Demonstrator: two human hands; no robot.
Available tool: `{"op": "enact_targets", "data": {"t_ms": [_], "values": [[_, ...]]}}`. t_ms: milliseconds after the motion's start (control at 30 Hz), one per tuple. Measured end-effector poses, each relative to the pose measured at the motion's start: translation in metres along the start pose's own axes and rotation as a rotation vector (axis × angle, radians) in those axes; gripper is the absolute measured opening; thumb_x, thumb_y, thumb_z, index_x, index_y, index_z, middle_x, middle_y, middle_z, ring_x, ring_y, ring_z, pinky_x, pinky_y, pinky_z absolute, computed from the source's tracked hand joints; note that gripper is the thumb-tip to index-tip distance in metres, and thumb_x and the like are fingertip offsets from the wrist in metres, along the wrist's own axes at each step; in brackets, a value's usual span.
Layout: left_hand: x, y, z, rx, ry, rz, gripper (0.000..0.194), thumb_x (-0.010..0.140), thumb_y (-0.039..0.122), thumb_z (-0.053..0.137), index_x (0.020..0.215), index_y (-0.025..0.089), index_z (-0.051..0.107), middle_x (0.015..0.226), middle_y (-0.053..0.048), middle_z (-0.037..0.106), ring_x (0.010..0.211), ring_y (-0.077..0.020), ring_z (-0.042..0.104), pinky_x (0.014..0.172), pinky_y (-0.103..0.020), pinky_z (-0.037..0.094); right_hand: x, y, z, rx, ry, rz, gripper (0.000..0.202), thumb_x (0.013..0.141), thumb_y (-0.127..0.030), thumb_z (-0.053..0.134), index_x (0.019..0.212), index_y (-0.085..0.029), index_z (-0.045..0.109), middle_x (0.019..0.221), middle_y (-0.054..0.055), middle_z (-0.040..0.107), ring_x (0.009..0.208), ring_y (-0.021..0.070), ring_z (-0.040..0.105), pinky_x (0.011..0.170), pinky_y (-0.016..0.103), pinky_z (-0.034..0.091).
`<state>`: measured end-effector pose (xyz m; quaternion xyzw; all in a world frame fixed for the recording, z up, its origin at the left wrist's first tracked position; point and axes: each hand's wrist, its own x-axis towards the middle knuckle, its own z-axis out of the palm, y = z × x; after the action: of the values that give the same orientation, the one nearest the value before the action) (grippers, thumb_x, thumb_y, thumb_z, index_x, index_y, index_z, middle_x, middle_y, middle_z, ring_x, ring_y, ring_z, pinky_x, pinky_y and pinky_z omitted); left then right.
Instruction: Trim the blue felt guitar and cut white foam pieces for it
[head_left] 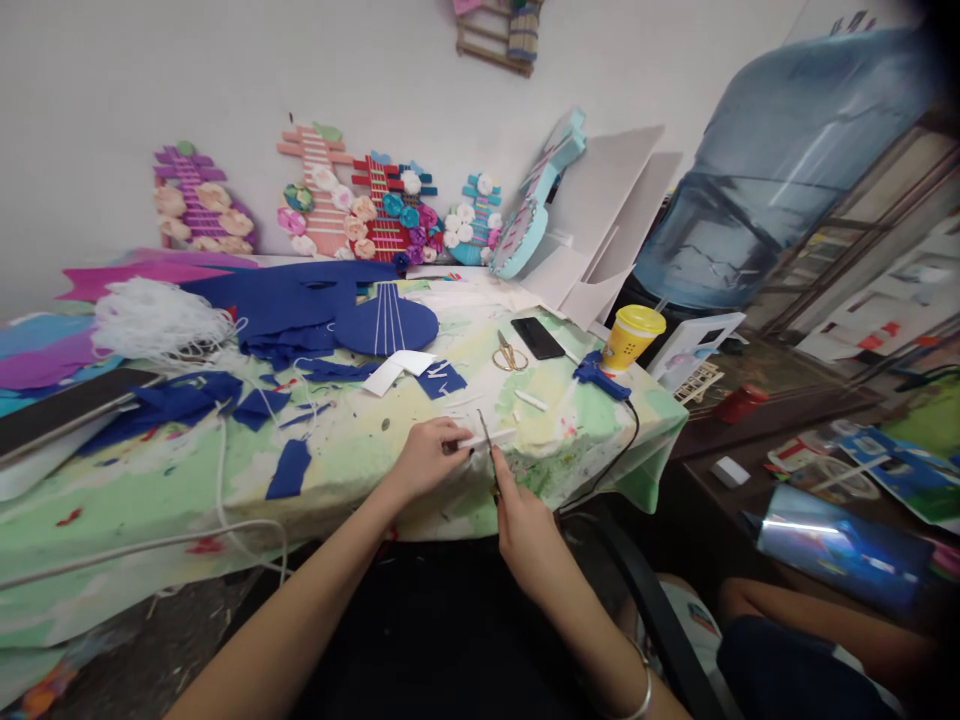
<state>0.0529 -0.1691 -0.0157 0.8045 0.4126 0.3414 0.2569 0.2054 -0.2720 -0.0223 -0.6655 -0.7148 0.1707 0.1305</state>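
Near the table's front edge, my left hand (433, 455) pinches a thin white strip (491, 438) that points to the right. My right hand (517, 515) is closed around a slim dark cutting tool (486, 428), its blade upright and crossing the strip; whether it is a knife or scissors I cannot tell. Beyond my hands lie a folded white piece (397, 370) and a dark blue square (442, 380) with small white scraps on it. Behind them rests a blue rounded shape (386, 325) with white strings. Gold-handled scissors (510, 355) lie farther back.
A black phone (538, 338), a blue glue gun (602, 376) with a cord and a yellow cup (634, 337) stand to the right. White yarn (161, 325) and blue scraps lie left. Decorated guitar shapes lean on the wall. Another person's legs (787, 610) show at lower right.
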Motion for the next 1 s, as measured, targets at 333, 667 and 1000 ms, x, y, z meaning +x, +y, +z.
{"op": "enact_targets", "data": {"t_ms": [333, 667, 1000], "values": [[-0.001, -0.002, 0.004, 0.046, 0.044, 0.001, 0.017, 0.072, 0.017, 0.059, 0.081, 0.017, 0.073, 0.075, -0.004, 0.067, 0.065, -0.0128, 0.057, 0.067, -0.025, 0.045, -0.003, 0.002, 0.008, -0.039, 0.02, 0.011, 0.071, 0.083, -0.005, 0.034, 0.146, -0.019, 0.004, 0.094, 0.014, 0.061, 0.08, 0.0201, 0.061, 0.074, 0.031, 0.046], [-0.001, -0.003, 0.005, 0.044, 0.064, -0.007, 0.018, 0.072, 0.017, 0.06, 0.083, 0.015, 0.073, 0.08, -0.006, 0.069, 0.067, -0.0139, 0.06, 0.067, -0.026, 0.046, -0.005, 0.007, 0.02, 0.028, 0.063, 0.001, 0.07, 0.082, -0.003, 0.033, 0.146, -0.018, 0.007, 0.1, 0.016, 0.06, 0.087, 0.0211, 0.06, 0.077, 0.032, 0.047], [-0.001, -0.001, 0.005, 0.035, 0.053, -0.007, 0.017, 0.072, 0.017, 0.059, 0.082, 0.016, 0.072, 0.08, -0.005, 0.068, 0.069, -0.0135, 0.06, 0.067, -0.024, 0.045, -0.005, 0.011, 0.027, 0.03, 0.107, -0.025, 0.07, 0.083, -0.003, 0.033, 0.146, -0.018, 0.007, 0.097, 0.015, 0.06, 0.089, 0.0223, 0.059, 0.078, 0.035, 0.048]]}}
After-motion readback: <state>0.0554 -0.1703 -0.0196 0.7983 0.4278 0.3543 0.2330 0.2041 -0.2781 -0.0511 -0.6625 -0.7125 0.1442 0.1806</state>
